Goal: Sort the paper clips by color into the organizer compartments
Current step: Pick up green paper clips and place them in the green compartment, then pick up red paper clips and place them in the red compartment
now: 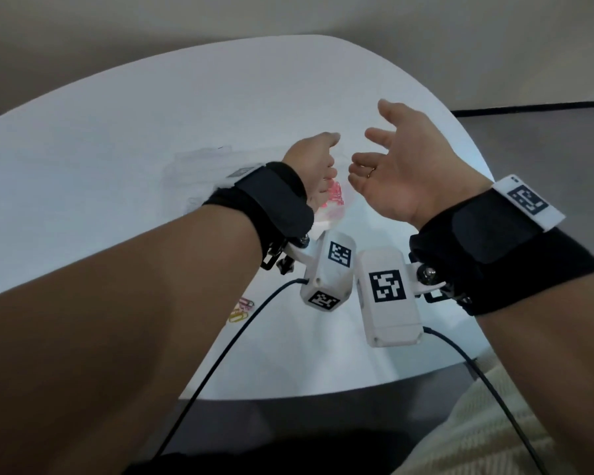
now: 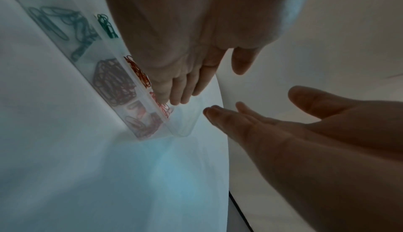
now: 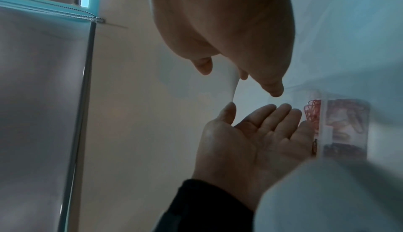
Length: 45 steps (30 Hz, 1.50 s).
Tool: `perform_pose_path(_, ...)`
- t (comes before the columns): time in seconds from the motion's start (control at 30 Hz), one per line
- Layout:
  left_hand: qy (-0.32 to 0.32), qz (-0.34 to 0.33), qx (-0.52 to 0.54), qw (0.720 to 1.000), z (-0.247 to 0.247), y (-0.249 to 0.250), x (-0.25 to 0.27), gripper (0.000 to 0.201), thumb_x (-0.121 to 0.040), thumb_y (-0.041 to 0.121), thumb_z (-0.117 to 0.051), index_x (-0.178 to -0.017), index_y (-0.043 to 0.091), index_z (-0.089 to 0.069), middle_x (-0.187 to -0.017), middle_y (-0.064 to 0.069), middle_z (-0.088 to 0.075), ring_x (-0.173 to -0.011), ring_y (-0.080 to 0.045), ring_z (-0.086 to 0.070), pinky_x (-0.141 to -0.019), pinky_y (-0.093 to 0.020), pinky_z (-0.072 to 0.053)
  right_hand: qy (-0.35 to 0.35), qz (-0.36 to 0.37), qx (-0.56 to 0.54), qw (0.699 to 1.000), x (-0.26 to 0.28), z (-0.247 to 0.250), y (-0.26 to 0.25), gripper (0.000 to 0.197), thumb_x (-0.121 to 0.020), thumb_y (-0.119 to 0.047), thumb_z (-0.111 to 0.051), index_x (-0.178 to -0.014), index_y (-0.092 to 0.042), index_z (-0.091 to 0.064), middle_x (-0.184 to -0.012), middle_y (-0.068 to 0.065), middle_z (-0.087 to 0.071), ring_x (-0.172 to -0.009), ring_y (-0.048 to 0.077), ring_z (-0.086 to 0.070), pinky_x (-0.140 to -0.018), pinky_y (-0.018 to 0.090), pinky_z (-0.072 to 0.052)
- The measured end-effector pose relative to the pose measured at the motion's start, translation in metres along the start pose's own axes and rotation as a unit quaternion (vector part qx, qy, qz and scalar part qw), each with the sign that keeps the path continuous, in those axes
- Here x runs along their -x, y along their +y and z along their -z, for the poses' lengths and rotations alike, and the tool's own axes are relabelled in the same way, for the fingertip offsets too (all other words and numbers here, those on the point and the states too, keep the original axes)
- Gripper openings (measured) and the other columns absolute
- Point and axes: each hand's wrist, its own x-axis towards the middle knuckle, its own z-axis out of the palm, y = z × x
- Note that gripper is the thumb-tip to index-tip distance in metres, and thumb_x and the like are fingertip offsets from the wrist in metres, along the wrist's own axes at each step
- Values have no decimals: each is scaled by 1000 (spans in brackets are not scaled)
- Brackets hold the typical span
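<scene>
A clear organizer [image 2: 152,108] lies on the white table [image 1: 151,114]. One compartment holds green clips [image 2: 65,23], another red clips [image 2: 115,82] and the end one pink clips [image 2: 141,123]. My left hand [image 1: 330,156] hovers at the pink end with its fingers [image 2: 185,89] straight beside the organizer's rim, palm bare. My right hand [image 1: 374,138] is raised just to the right, palm turned toward the left hand, fingers spread and holding nothing. In the right wrist view the left hand [image 3: 257,115] shows an open palm next to the pink clips [image 3: 311,111].
A few loose clips, pink [image 1: 246,303] and yellow [image 1: 237,317], lie on the table near my left forearm. Black cables [image 1: 220,365] trail from the wrist cameras over the table's near edge. The table's right edge [image 1: 467,138] is close to my right hand.
</scene>
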Motion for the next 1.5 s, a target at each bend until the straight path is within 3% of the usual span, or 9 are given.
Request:
perform_pose_path(0.17, -9, -50, -55, 997, 15, -2, 16, 46, -98, 42, -44, -129, 11, -53, -130, -11, -56, -121, -26, -52, -105, -36, -41, 17, 38, 56, 998, 8, -7, 1, 46, -96, -44, -52, -131, -15, -51, -131, 18, -47, -117, 28, -51, -111, 38, -35)
perform_pose_path(0.3, 3, -108, -114, 988, 44, -2, 50, 26, -96, 24, -49, -114, 10, -61, -100, -10, -71, -81, -24, -65, -75, -31, -50, 25, 101, 104, 989, 24, -11, 9, 35, -94, -40, -55, -121, -17, -60, -126, 11, -55, -120, 23, -52, -106, 37, -42)
perform_pose_path(0.47, 51, -161, -253, 953, 91, -20, 89, 15, -91, 12, -50, -91, 16, -65, -78, -1, -70, -63, -16, -63, -60, -25, -45, -39, 128, 211, 968, 49, -23, 48, 17, -92, -24, -58, -104, -12, -64, -92, 6, -68, -78, 23, -64, -74, 34, -54)
perform_pose_path(0.63, 89, -134, -354, 921, 130, -67, 108, 12, -86, 7, -56, -90, 15, -64, -78, -2, -71, -60, -14, -62, -46, -15, -43, -98, 163, 470, 862, 63, -36, 107, 12, -91, -19, -63, -96, -10, -70, -83, 3, -71, -63, 12, -62, -58, 24, -46)
perform_pose_path(0.83, 126, -67, -468, 872, 167, -121, 105, 12, -78, 16, -66, -75, 27, -62, -85, 6, -62, -78, -16, -63, -67, -23, -48, -109, 172, 628, 751, 56, -42, 163, 5, -82, -20, -73, -84, -20, -78, -71, -11, -68, -59, -1, -57, -53, 10, -43)
perform_pose_path(1.0, 121, -79, -527, 837, 170, -139, 104, 14, -77, 37, -74, -81, 28, -63, -88, 10, -57, -85, -13, -57, -73, -25, -43, -101, 159, 682, 707, 54, -41, 190, 13, -85, -24, -69, -93, -26, -79, -83, -8, -74, -62, 0, -54, -55, 12, -38)
perform_pose_path(1.23, 161, -32, -578, 799, 170, -131, 106, 23, -74, 39, -75, -84, 20, -67, -88, 0, -68, -84, -23, -65, -73, -29, -50, -119, 157, 748, 634, 58, -43, 207, 36, -89, -25, -57, -122, -35, -66, -124, 2, -67, -111, 23, -62, -93, 30, -48)
perform_pose_path(1.33, 166, -21, -584, 795, 171, -132, 107, 32, -69, 37, -78, -90, 16, -67, -88, -4, -69, -84, -26, -66, -77, -33, -55, -120, 174, 777, 593, 60, -47, 211, 41, -91, -26, -52, -129, -38, -60, -132, 2, -62, -118, 26, -57, -93, 33, -46)
perform_pose_path(1.5, 161, -20, -591, 791, 171, -141, 111, 30, -71, 29, -79, -94, 13, -69, -90, -8, -70, -88, -28, -67, -78, -34, -56, -78, 192, 804, 558, 61, -51, 213, 26, -87, -34, -58, -109, -40, -72, -111, 0, -69, -100, 27, -64, -75, 29, -46)
